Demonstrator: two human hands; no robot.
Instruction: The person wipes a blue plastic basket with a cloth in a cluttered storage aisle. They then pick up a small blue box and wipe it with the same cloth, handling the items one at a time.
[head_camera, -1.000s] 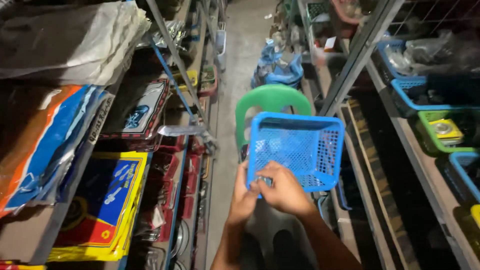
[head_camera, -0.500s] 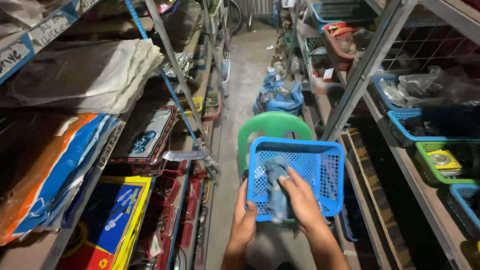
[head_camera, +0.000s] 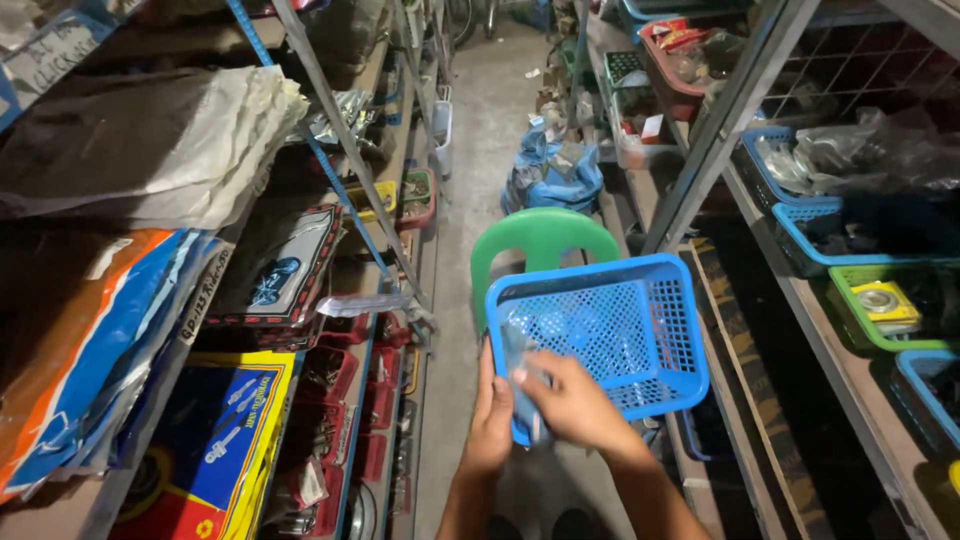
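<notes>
A blue plastic mesh basket (head_camera: 640, 310) is tilted up in front of me, over a green plastic chair (head_camera: 540, 240). My left hand (head_camera: 492, 420) grips the basket's near left edge from outside. My right hand (head_camera: 565, 400) reaches over that same edge and presses a pale grey-blue cloth (head_camera: 522, 365) against the basket's inside wall. The basket looks empty apart from the cloth.
I stand in a narrow aisle between metal shelf racks. Left shelves hold flat packaged goods (head_camera: 215, 440) and folded sheets (head_camera: 160, 150). Right shelves carry blue and green baskets (head_camera: 880, 290) of parts. A blue bag (head_camera: 555, 175) lies on the floor beyond the chair.
The view has tipped upward along the aisle. My right hand with the cloth has shifted from the basket's middle to its near left edge.
</notes>
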